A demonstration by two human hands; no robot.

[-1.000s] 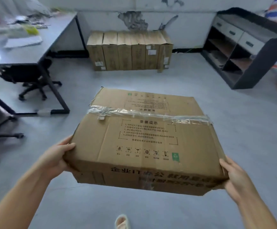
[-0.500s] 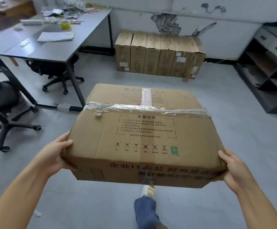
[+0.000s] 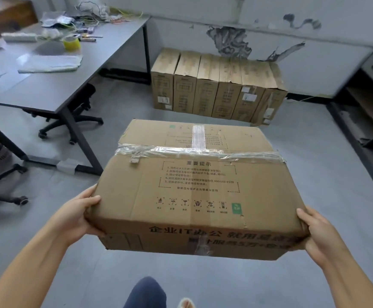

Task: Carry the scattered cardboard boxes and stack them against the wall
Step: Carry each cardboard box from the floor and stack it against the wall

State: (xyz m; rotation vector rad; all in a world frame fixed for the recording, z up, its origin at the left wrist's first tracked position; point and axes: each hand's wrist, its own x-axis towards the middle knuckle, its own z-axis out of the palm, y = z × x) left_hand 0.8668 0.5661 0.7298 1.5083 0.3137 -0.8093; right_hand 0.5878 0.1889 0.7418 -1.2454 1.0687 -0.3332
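A large taped cardboard box (image 3: 194,187) with printed text is held up in front of me, above the floor. My left hand (image 3: 76,215) grips its near left corner, thumb on the top face. My right hand (image 3: 321,232) grips its near right corner, thumb on the top edge. Ahead, a row of several upright cardboard boxes (image 3: 216,85) stands against the white wall (image 3: 270,16).
A grey desk (image 3: 47,81) with clutter stands at the left, with office chairs (image 3: 78,114) under and beside it. A dark shelf unit (image 3: 368,112) stands at the right. Grey floor (image 3: 328,174) lies between me and the boxes. My knee (image 3: 146,292) shows below.
I have stepped closer to the row of boxes and the view has turned left; the desk and boxes look larger. Both hands keep the same grip on the box.
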